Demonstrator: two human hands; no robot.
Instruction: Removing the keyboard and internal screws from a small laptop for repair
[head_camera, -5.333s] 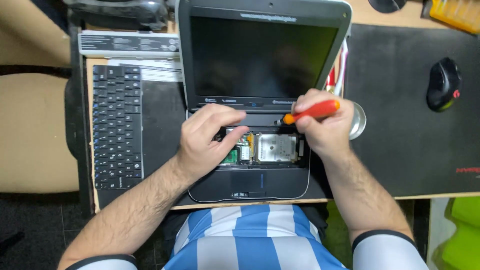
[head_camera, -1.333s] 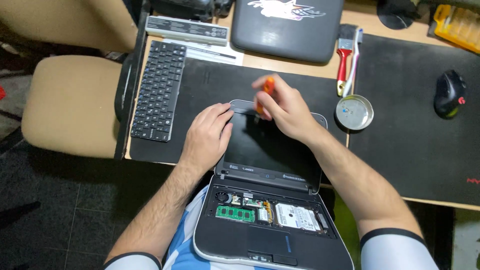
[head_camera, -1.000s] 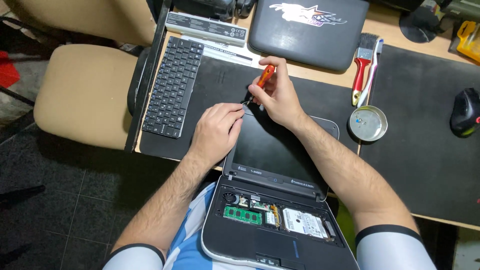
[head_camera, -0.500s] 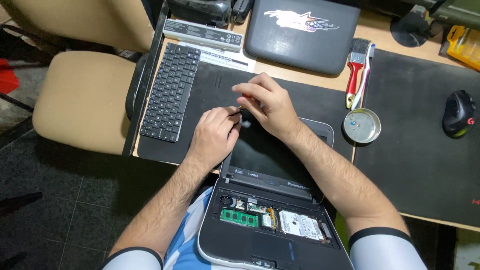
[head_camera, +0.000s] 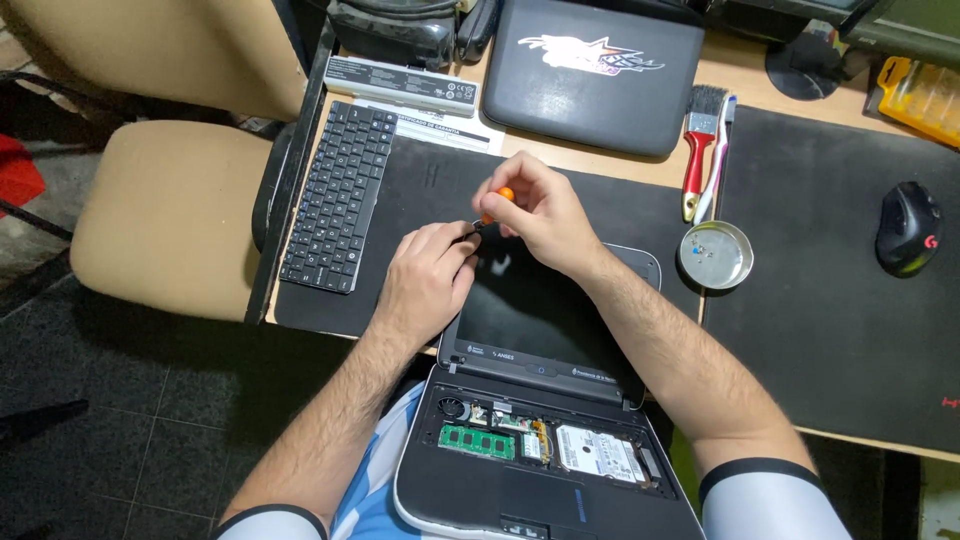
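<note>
Right hand (head_camera: 540, 215) fingers closed around the orange-handled screwdriver (head_camera: 497, 200), tip at the laptop screen (head_camera: 530, 310) corner; left hand (head_camera: 425, 275) fingers curled, pinching beside the tip

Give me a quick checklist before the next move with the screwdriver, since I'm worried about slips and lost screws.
1. Screwdriver gripped in the right hand: ok.
2. Left hand steadying by the tip at the screen's top corner: ok.
3. Tip seated in a screw: cannot tell, fingers hide it.
4. Round metal dish nearby for screws: ok.
5. Laptop fully on the desk: not ok, its open base overhangs the edge toward the lap.
6. Detached keyboard out of the way: ok.
</note>
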